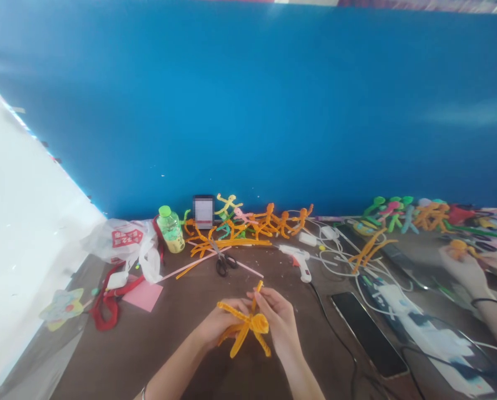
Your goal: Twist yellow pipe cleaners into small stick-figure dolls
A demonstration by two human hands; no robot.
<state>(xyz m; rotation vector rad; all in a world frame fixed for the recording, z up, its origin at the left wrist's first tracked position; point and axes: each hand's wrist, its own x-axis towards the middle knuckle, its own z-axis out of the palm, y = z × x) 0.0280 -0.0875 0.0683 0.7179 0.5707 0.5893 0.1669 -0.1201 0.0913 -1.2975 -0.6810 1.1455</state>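
Observation:
An orange pipe-cleaner figure (pixel 248 323), with a coiled round head and several limbs, is held between my two hands above the brown table. My left hand (pixel 225 322) is closed around its left side, with its fingertips partly behind the figure. My right hand (pixel 278 314) pinches an upright orange limb between thumb and fingers. Beyond my hands lie black-handled scissors (pixel 224 262) on a bundle of orange pipe cleaners (pixel 235 243). A white glue gun (pixel 298 260) rests to their right.
Finished pipe-cleaner figures (pixel 269 221) line the blue wall. A green-capped bottle (pixel 170 229) and plastic bag (pixel 123 241) stand at left. On the right are a black phone (pixel 369 333), a power strip (pixel 431 339), tangled cables and another person's hand (pixel 467 272) with an orange piece.

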